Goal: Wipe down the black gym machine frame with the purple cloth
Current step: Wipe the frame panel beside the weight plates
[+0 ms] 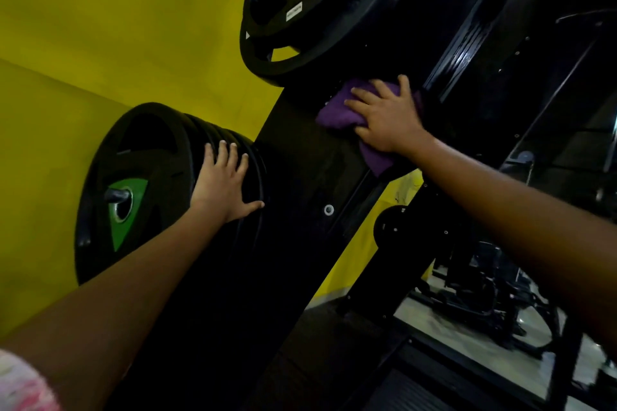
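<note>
The black gym machine frame (300, 160) runs as a wide slanted column from the bottom centre up to the right. My right hand (387, 117) presses the purple cloth (337, 110) flat against the frame, just below the upper weight plate; part of the cloth hangs out under my wrist. My left hand (222, 185) rests with fingers spread on the rim of the lower stack of black weight plates (150, 177), holding nothing.
An upper black weight plate (300, 10) hangs on a peg close above the cloth. A yellow wall (100, 27) lies behind at the left. More dark machine parts (484, 294) and a pale floor show at lower right.
</note>
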Available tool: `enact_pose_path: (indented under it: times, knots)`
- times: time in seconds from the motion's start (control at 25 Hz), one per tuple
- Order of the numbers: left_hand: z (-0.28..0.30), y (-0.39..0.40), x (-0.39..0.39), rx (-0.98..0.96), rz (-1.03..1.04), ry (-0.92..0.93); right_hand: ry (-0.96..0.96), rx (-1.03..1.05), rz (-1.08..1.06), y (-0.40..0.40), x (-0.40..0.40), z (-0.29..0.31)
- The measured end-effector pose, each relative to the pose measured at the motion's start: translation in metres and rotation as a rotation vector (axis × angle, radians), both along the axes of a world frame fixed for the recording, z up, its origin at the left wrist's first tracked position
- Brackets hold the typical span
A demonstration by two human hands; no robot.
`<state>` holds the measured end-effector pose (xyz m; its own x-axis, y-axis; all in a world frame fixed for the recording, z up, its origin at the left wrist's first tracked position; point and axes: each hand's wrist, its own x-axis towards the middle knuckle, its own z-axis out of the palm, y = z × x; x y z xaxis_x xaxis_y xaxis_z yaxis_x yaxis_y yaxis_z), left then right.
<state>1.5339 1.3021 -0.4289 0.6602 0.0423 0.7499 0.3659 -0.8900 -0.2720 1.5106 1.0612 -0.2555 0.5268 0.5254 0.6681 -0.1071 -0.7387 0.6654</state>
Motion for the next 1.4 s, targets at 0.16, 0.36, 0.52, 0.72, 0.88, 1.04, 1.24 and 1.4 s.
enact_pose_path:
  times: [0.16, 0.36, 0.52, 0.72, 0.88, 1.04, 1.24, 1.4]
  knots:
    - [0.007, 0.012, -0.008, 0.084, -0.032, 0.043, 0.091, -0.112, -0.084, 0.030, 0.012, -0.049]
    - [0.005, 0.020, -0.014, 0.101, -0.004, 0.033, 0.225, -0.387, -0.055, 0.006, 0.003, -0.029]
    - [-0.001, 0.024, -0.015, 0.065, -0.023, 0.003, 0.038, -0.082, 0.024, -0.003, 0.002, -0.006]
    - [-0.001, 0.027, -0.016, 0.062, -0.039, -0.005, 0.208, -0.283, -0.088, 0.025, 0.013, -0.069]
    - [0.000, 0.031, -0.018, 0.071, -0.049, 0.004, 0.278, -0.432, -0.052, 0.014, 0.007, -0.045]
    - [-0.002, 0.030, -0.024, 0.060, -0.048, 0.028, 0.124, -0.130, -0.057, 0.031, 0.016, -0.053]
    - [-0.005, 0.028, -0.028, 0.029, -0.033, 0.021, 0.300, -0.383, -0.110, 0.059, 0.035, -0.056]
    - [-0.004, 0.027, -0.028, 0.023, -0.050, 0.025, 0.104, -0.102, -0.100, 0.076, 0.052, -0.031]
